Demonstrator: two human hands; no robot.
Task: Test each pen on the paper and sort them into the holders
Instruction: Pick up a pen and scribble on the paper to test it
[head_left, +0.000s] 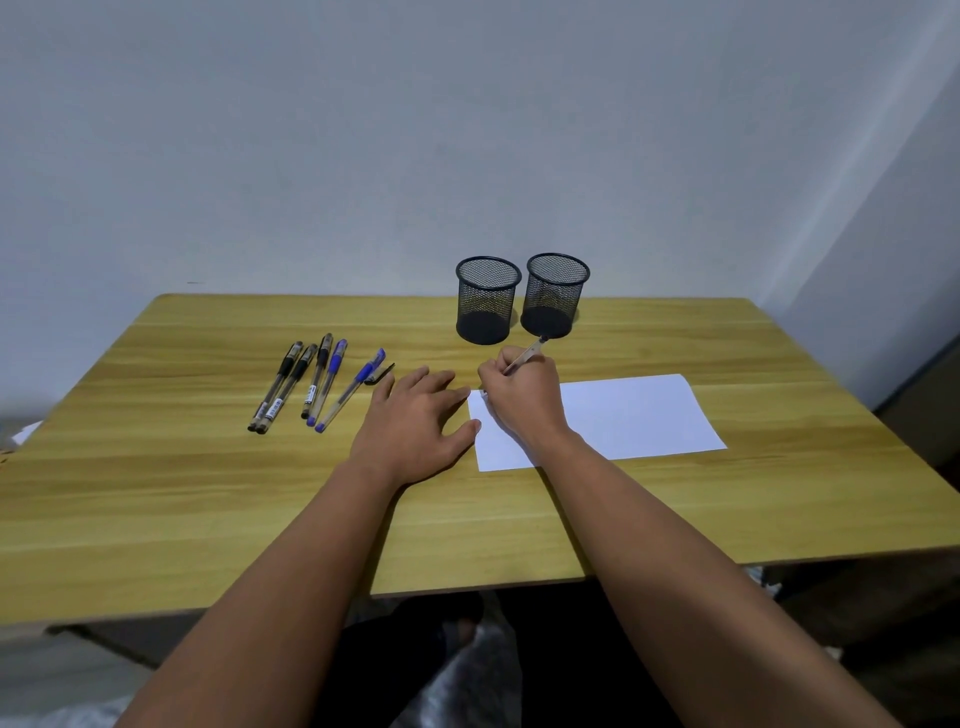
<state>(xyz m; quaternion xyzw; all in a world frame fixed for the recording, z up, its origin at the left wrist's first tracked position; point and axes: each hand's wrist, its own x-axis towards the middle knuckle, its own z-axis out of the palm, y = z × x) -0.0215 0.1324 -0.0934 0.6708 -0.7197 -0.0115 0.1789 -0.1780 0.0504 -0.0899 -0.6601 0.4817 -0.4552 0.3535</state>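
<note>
Pen (523, 356) was pinched in right hand (524, 400), tip at paper's (639, 415) left edge. Left hand (415, 421), fingers spread and holding nothing, pressed flat by that edge. Short, light stroke advised while paper was steadied.

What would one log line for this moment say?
right hand: writing with pen on paper | left hand: flat | holders: empty

Under both hands the tabletop (675, 509) looks like matt light wood-grain laminate. The sheet of paper (639, 415) beside the right hand is plain and matt white. Beyond the hands, two pen holders (488, 299) are black wire mesh. Left of the left hand, the pens (311, 384) have glossy clear plastic barrels.
</note>
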